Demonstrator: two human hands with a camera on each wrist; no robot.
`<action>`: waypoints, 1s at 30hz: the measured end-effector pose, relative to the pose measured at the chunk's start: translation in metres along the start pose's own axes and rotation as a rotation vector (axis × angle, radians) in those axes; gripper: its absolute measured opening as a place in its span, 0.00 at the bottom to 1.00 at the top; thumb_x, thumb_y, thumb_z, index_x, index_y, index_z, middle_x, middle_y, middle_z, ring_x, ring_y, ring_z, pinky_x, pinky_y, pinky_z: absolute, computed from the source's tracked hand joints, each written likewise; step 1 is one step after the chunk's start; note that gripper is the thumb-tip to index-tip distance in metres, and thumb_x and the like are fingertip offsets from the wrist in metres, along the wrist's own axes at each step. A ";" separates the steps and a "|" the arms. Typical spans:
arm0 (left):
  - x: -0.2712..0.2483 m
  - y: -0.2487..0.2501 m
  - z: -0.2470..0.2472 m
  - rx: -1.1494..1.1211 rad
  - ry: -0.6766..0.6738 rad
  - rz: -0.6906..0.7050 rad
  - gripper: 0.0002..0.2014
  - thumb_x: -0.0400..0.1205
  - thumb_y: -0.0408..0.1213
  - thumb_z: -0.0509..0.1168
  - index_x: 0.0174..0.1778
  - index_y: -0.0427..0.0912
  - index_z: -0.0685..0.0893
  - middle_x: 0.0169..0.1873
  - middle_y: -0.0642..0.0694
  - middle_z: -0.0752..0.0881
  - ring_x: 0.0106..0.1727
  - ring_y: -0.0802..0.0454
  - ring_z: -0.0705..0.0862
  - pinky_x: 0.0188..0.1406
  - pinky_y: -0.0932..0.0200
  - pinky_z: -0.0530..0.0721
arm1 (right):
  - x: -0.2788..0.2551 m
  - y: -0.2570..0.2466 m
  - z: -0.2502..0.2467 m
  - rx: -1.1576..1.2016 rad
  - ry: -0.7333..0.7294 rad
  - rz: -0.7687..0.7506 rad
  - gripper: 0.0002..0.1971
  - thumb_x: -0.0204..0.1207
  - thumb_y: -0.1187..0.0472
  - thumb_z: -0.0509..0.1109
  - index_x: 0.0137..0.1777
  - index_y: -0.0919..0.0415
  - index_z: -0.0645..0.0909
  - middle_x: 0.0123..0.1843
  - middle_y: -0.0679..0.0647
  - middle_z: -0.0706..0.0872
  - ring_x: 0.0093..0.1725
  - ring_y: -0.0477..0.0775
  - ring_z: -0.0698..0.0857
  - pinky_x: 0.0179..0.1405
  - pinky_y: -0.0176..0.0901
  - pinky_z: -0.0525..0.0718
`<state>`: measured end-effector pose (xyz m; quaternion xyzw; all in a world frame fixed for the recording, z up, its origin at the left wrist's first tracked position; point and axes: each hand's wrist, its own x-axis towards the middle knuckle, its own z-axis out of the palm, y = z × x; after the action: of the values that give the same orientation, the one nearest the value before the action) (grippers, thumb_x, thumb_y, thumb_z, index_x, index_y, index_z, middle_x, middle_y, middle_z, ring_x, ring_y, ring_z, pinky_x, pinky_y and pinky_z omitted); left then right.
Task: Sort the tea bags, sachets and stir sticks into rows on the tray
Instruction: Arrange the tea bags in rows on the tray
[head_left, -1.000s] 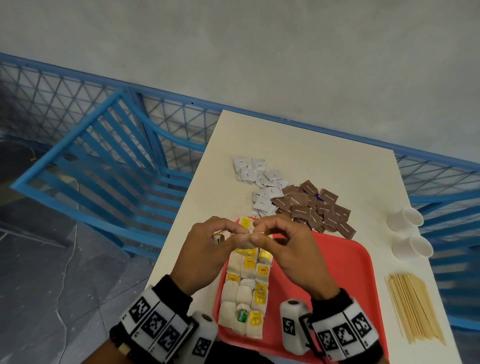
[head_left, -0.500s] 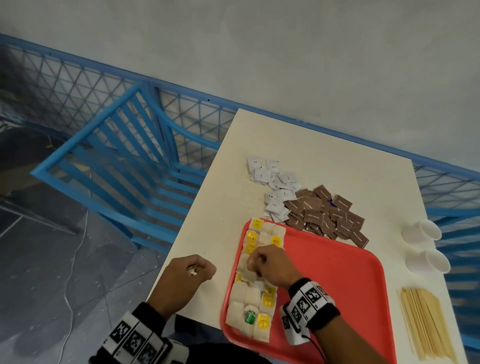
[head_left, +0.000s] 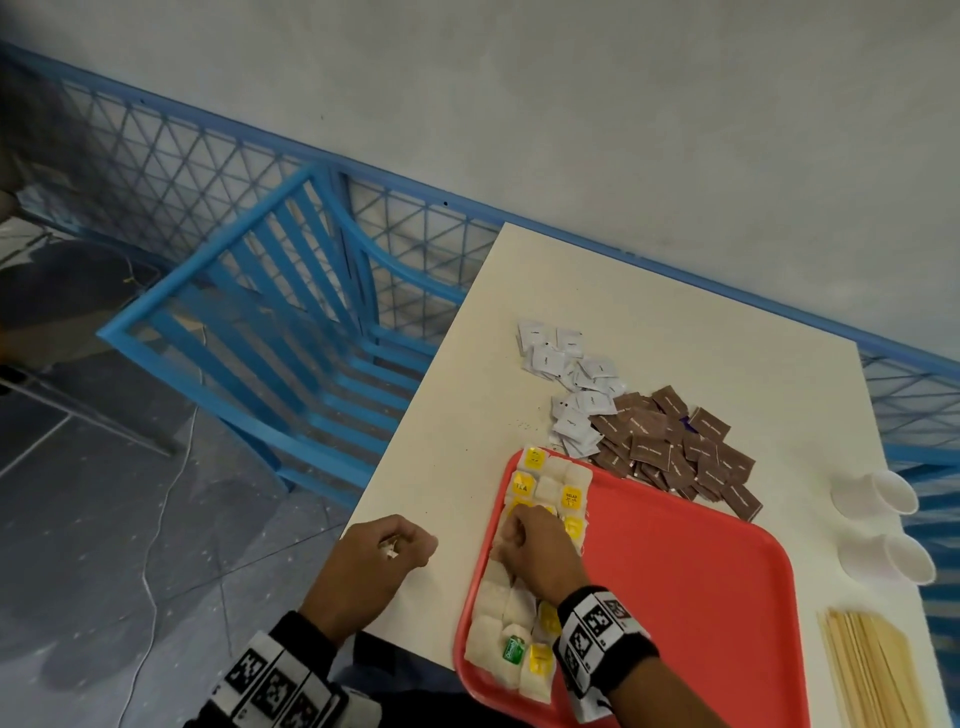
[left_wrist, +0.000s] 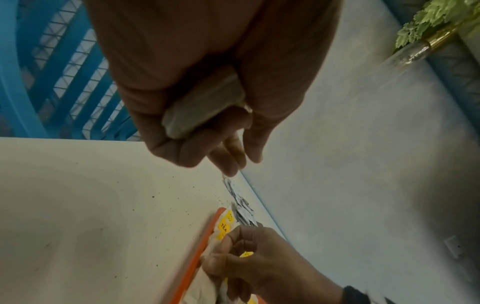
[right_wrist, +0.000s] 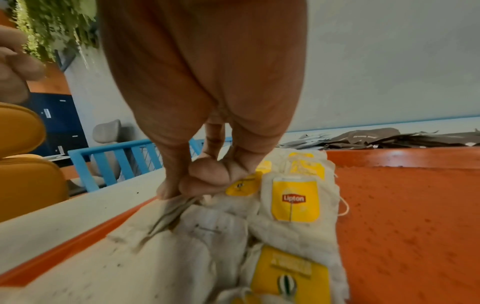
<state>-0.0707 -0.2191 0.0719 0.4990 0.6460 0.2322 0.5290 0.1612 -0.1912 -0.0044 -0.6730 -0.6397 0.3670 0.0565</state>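
A red tray lies at the table's near edge, with tea bags in rows along its left side. My right hand is down on those rows. In the right wrist view this right hand pinches the top edge of a white tea bag by the tray's left rim. My left hand rests on the table left of the tray, and its fingers are curled round another tea bag. White sachets and brown sachets lie heaped beyond the tray. Stir sticks lie to the right.
Two white paper cups lie on their sides at the table's right edge. A blue chair stands left of the table, and a blue mesh fence runs behind. The tray's right part is bare red.
A second ago both hands met above the tray's far end. The left hand has since drawn back to the table left of the tray, and the right hand has dropped onto the tea bag rows.
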 end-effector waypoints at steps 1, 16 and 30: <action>0.000 0.002 0.001 -0.008 -0.007 -0.009 0.10 0.82 0.46 0.70 0.40 0.46 0.89 0.37 0.53 0.91 0.29 0.64 0.81 0.31 0.65 0.79 | -0.002 0.000 -0.002 0.006 0.043 -0.001 0.05 0.74 0.66 0.66 0.38 0.57 0.74 0.41 0.53 0.80 0.41 0.54 0.77 0.35 0.43 0.70; 0.011 0.047 0.023 -0.833 -0.321 -0.332 0.28 0.85 0.57 0.56 0.55 0.33 0.87 0.35 0.41 0.84 0.26 0.52 0.76 0.24 0.60 0.75 | -0.051 -0.014 -0.028 0.092 0.149 -0.202 0.08 0.82 0.58 0.65 0.53 0.54 0.86 0.50 0.49 0.85 0.46 0.48 0.83 0.49 0.44 0.82; -0.009 0.104 0.069 -0.913 -0.423 -0.255 0.27 0.89 0.41 0.54 0.26 0.38 0.87 0.26 0.43 0.87 0.30 0.50 0.89 0.29 0.57 0.88 | -0.111 -0.046 -0.066 0.469 0.410 -0.215 0.11 0.76 0.43 0.72 0.38 0.47 0.86 0.34 0.43 0.86 0.32 0.43 0.80 0.34 0.33 0.75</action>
<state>0.0329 -0.2019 0.1391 0.1707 0.4133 0.3183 0.8359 0.1703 -0.2571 0.1149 -0.6302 -0.5804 0.3531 0.3758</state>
